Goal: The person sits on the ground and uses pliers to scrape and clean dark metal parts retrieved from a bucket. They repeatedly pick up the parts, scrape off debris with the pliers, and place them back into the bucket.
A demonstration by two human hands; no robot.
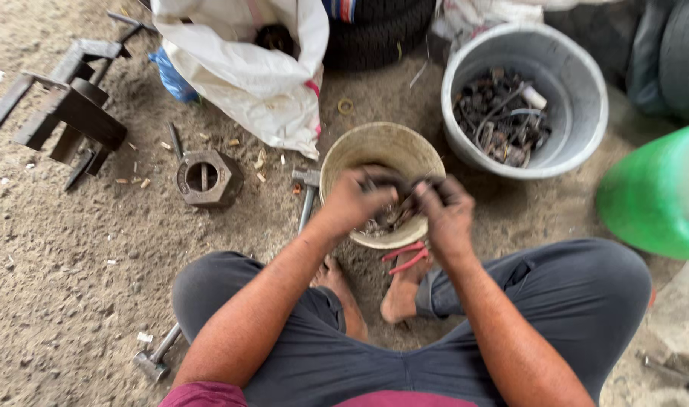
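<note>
Just below the centre of the frame, over the tan bucket, we held both hands close together, likely so that anything dropped would fall back inside. Our left hand and right hand were each curled narrowly around a small dark metal piece, which bridged the two grips, though blur hid its shape. Toward the upper right stood a grey bucket of scrap; red-handled pliers lay by our feet on the dirt floor.
</note>
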